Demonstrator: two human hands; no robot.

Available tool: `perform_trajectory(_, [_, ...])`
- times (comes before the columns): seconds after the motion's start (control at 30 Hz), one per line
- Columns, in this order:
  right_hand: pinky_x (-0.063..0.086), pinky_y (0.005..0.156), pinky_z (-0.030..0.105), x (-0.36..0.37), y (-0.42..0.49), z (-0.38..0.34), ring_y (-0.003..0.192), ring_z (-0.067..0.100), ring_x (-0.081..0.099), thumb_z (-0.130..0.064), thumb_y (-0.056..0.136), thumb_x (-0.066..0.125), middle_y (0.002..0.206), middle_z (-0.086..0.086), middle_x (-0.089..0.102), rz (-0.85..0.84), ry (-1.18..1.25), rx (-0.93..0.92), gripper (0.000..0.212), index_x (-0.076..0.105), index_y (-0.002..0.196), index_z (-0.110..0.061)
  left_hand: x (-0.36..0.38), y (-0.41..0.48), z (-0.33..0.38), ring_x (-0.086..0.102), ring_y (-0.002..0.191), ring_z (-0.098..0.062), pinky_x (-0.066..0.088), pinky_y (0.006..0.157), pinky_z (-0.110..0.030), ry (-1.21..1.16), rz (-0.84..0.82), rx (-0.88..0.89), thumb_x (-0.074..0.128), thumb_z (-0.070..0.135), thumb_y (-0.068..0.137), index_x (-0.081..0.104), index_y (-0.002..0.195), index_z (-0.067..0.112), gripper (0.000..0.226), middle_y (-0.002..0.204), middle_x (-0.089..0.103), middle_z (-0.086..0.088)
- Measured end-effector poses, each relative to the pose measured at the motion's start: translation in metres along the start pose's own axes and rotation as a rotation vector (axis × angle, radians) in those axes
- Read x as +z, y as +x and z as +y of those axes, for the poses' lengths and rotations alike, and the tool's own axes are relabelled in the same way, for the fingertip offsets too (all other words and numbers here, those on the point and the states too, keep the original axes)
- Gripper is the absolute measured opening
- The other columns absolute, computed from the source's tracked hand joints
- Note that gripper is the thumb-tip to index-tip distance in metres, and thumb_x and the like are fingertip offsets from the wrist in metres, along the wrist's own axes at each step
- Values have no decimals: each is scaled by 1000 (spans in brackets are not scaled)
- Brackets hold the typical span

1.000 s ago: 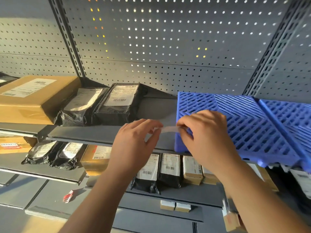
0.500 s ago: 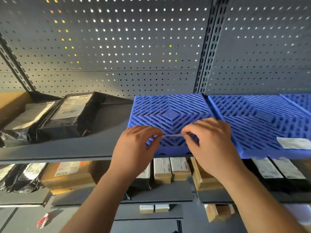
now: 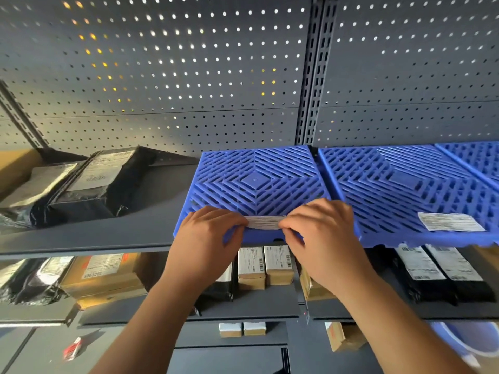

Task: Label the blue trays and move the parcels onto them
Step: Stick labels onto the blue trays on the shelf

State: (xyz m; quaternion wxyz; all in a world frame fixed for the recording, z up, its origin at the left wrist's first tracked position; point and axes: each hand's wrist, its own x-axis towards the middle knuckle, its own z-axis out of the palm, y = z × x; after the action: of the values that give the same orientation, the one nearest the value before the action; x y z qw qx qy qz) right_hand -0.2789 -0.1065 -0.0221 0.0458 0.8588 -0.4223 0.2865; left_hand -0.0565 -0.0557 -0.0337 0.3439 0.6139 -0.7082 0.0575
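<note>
Label strip (image 3: 266,222) sits at the front edge of the leftmost blue tray (image 3: 256,182), long axis 9-to-3. My left hand (image 3: 208,236) pinches its 9 o'clock end and my right hand (image 3: 321,238) its 3 o'clock end, both equally near. Black parcels (image 3: 108,184) sit at 9 o'clock on the shelf (image 3: 135,233).

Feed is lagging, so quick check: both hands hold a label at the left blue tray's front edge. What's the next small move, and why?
Probably press the label flat onto the tray: the left hand and right hand pinch its ends over the near edge.
</note>
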Motion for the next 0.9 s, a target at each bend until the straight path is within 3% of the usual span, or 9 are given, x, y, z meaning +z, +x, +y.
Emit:
perform_trajectory(0.3, [35,92,42,3,2,-1,91,20,58,-26,87,71,89,-16,68,6,20,4,5,75,85,-29,0,-4,8,66,90,-16,54,82,-43,20,13,-68,55,41,92,78,96,25,29,97,74,14])
perform_trajectory(0.53, [41,93,47,3,-2,4,94,21,60,-24,88,71,98,-13,68,36,64,-11,10,74,97,-27,2,-8,15,66,91,-18,54,83,-42,23,82,-123,64,30,90,78,98,21,18,101,75,9])
perform_trajectory(0.7, [39,91,42,-6,-10,12,95,19,60,-26,89,68,97,-12,67,56,101,-34,12,73,101,-25,2,-17,33,66,92,-19,55,84,-42,31,179,-169,65,23,89,78,100,20,17,102,75,8])
perform_trajectory(0.9, [42,84,40,-13,-29,18,95,19,58,-26,90,66,97,-10,66,9,171,-41,12,71,101,-23,6,-37,67,64,97,-15,53,85,-36,52,156,-197,67,25,88,77,101,23,16,102,73,11])
